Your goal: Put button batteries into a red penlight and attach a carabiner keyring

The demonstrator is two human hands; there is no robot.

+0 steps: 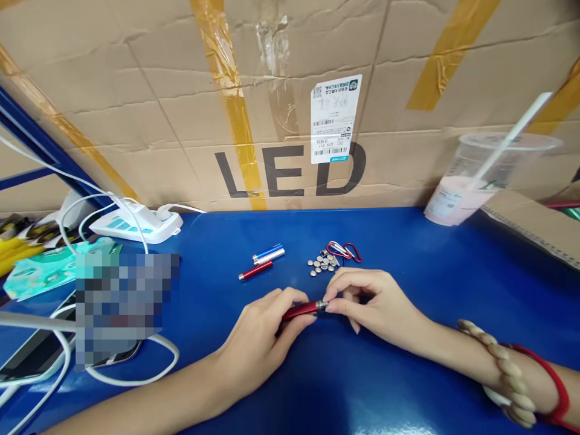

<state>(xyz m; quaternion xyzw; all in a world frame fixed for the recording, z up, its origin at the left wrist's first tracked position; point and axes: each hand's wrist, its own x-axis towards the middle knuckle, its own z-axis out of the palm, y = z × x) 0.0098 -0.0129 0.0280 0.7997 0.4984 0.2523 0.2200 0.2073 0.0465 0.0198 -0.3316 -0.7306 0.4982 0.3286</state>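
My left hand [267, 323] is closed around a small red penlight [301, 311], a slim metal tube lying nearly level. At its right end, my right hand [369, 299] pinches the silver tip between thumb and fingers. Whether that tip is a separate cap is too small to tell. Behind the hands lie another red penlight [255, 270], a silver one [269, 257] and a blue one [267, 251]. Just beyond my right fingers is a loose group of several silver button cells [319, 264], beside red carabiner clips [351, 251].
A large cardboard box [172, 109] walls off the back of the blue table [217, 241]. At right stands a plastic cup [462, 190] with pink drink and a straw. On the left are a white power strip [136, 223], white cables [170, 362], a phone [38, 350] and a green packet [45, 269].
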